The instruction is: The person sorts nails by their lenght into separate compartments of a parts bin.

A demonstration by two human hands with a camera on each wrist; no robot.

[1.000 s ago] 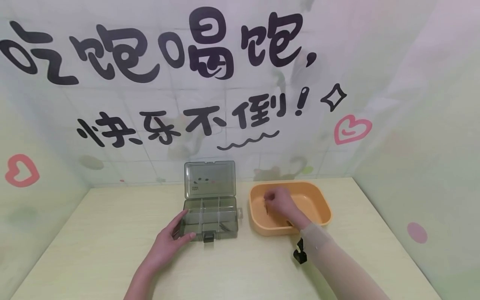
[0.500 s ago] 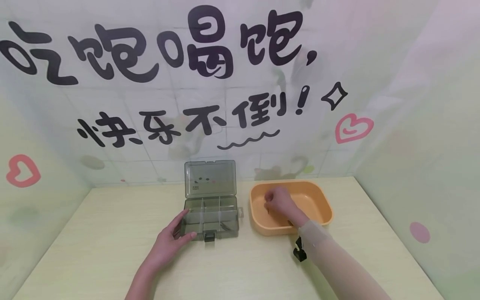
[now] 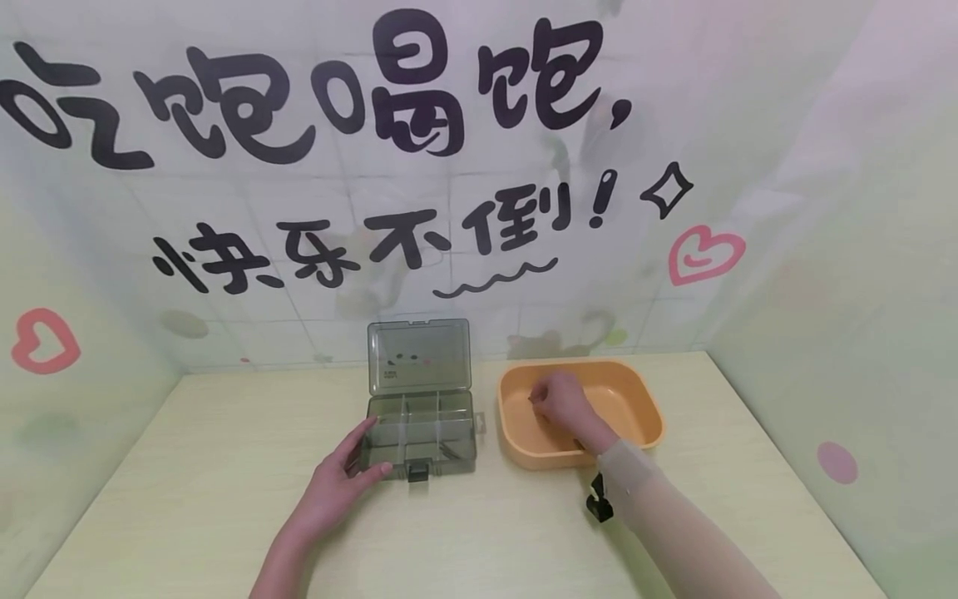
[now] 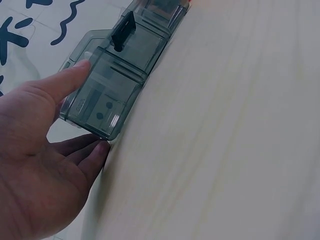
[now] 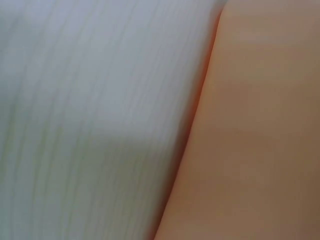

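A grey see-through compartment box [image 3: 419,433] stands on the table with its lid [image 3: 419,358] raised. My left hand [image 3: 340,482] holds its left end, thumb on the front edge and fingers along the side, as the left wrist view [image 4: 45,145] also shows. Dark slender pieces [image 3: 449,451] lie in the front right compartment. Inside the orange tray [image 3: 516,456], my right hand [image 3: 565,401] has its fingers curled together, pinching a small dark thin piece [image 3: 531,400], mostly hidden by the fingers. The right wrist view has only the tray's outer wall [image 5: 250,125] and the tabletop.
Another dark piece [image 3: 579,445] lies in the tray by the near wall, partly behind the right wrist. A black clip-like part [image 3: 599,501] hangs under the right sleeve [image 3: 659,507]. The printed back wall [image 3: 419,274] rises right behind the box and tray.
The dark thin piece hung down below my right fingertips before; now less of it shows and it points left. The left hand and the box stay in place.
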